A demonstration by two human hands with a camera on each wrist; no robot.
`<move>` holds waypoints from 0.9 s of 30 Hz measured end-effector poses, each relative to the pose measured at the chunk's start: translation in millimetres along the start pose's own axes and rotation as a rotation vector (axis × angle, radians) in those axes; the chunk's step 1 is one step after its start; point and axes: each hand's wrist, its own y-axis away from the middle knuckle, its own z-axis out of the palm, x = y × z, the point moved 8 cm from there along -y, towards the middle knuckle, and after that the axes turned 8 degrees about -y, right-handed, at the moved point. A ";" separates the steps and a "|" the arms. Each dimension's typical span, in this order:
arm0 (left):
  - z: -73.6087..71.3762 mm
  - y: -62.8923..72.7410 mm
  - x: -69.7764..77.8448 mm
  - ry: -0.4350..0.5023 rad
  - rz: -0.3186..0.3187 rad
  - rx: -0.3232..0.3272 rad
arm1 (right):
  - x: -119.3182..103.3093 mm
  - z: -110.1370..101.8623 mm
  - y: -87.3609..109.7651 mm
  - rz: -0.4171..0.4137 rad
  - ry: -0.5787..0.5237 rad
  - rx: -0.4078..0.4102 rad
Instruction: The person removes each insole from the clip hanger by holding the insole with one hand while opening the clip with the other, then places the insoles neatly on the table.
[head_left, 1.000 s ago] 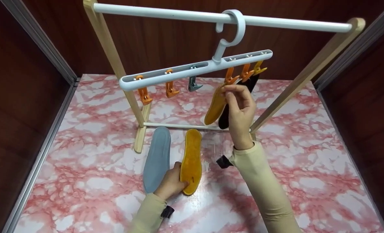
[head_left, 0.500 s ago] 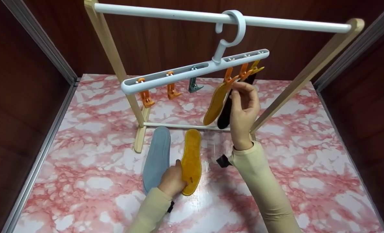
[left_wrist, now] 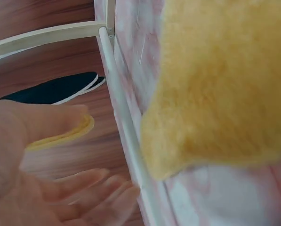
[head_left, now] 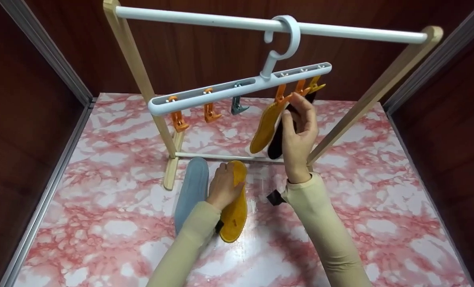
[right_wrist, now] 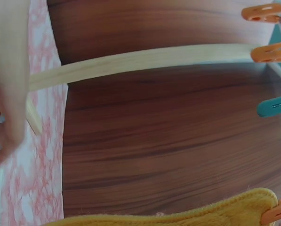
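In the head view my left hand is over the upper part of a yellow insole on the marbled surface, fingers pointing away. The left wrist view has its thumb and fingers spread apart, holding nothing. A grey-blue insole lies just left of it. My right hand is raised at the hanger, its index fingertip right at an orange clip and the thumb lower, apart from it. That clip grips a second yellow insole, which hangs down. Behind it hangs a dark insole, partly covered by the right hand.
A pale blue hanger hooks over the white bar of a wooden stand. Two orange clips and a dark teal clip dangle from its left half. A yellow clip is at the far right end. Brown panels enclose the surface.
My right fingers have let go of the hanging yellow insole and moved to its clip. The left hand has slid from the lower end of the lying yellow insole up to its far part.
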 end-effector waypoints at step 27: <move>-23.3 -39.5 36.8 0.427 0.137 0.269 | 3.9 4.3 1.4 0.034 -0.001 -0.092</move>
